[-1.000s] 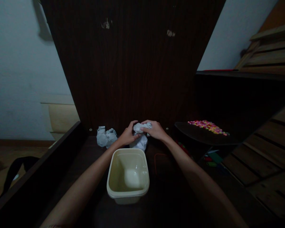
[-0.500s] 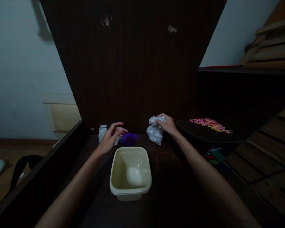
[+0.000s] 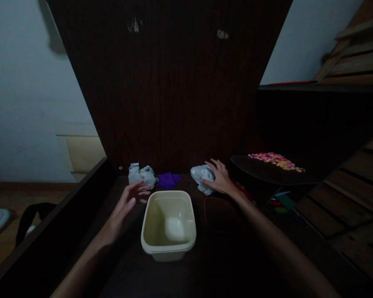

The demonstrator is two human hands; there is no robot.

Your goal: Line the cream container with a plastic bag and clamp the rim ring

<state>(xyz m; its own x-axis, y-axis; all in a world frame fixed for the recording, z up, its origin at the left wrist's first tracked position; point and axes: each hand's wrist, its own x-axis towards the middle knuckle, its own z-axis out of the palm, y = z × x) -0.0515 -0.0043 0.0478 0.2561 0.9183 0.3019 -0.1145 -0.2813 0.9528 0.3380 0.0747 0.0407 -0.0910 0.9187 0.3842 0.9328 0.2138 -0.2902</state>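
A crumpled white plastic bag (image 3: 200, 174) lies at the back of the dark surface. My right hand (image 3: 220, 179) is at its right side, fingers spread and thumb against the bag, without gripping it. My left hand (image 3: 129, 205) hovers with parted fingers left of a cream plastic tub (image 3: 168, 249); nothing is in it. Just beyond those fingertips is another crumpled white-grey bundle (image 3: 142, 176), with a folded purple cloth (image 3: 168, 180) beside it. The tub stands uncovered, and nothing shows inside.
Right of the tub lies a dark lid-like piece with a reddish rim (image 3: 206, 211). A rounded shelf (image 3: 245, 167) carries a heap of small pink and yellow pieces (image 3: 275, 160). A tall dark wooden panel (image 3: 177, 91) rises behind, and a raised edge (image 3: 65, 211) runs along the left.
The white bag has gone from held up by its gathered top to lying slumped, and my right hand's fingers have spread. My left hand has drawn back toward me, uncovering the bundle.
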